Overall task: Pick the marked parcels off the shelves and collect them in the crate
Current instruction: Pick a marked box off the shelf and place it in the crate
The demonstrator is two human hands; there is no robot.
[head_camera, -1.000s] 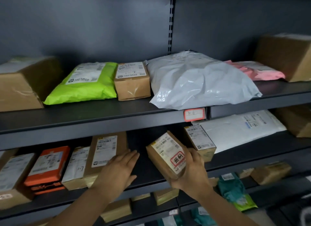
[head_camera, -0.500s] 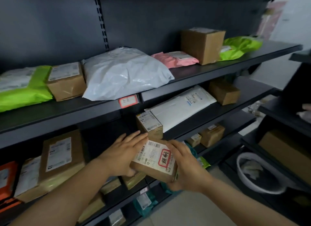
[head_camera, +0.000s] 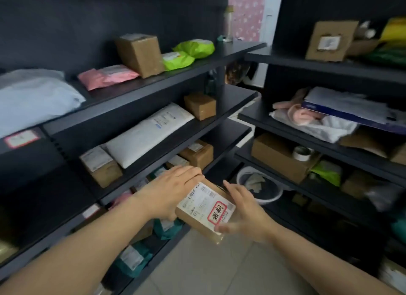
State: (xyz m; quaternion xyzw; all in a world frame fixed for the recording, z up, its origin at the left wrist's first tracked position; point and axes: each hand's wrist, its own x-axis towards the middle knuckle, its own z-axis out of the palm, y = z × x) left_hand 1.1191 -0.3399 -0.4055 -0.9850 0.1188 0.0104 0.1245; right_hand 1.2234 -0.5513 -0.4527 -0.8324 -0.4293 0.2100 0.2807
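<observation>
The parcel [head_camera: 204,209] is held between both hands: the left hand [head_camera: 171,191] lies on its far left end and the right hand [head_camera: 246,211] grips its right side. Shelves [head_camera: 131,101] stand left and a rack [head_camera: 307,63] right. Between them, beyond the parcel, a bin [head_camera: 272,198] stands on the floor [head_camera: 208,268].

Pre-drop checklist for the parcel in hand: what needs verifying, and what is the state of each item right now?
1. Parcel is marked: ok. The brown parcel carries a red-bordered sticker on its label.
2. Parcel is off the shelves: ok. It is held in the air in front of them.
3. Both hands are on it: ok. The left hand lies flat-fingered on its far end, and the right hand holds its right side.
4. Grip firmness: cannot tell, the right thumb is blurred.
5. Crate located: cannot tell. Only a white basin shows on the floor.
</observation>
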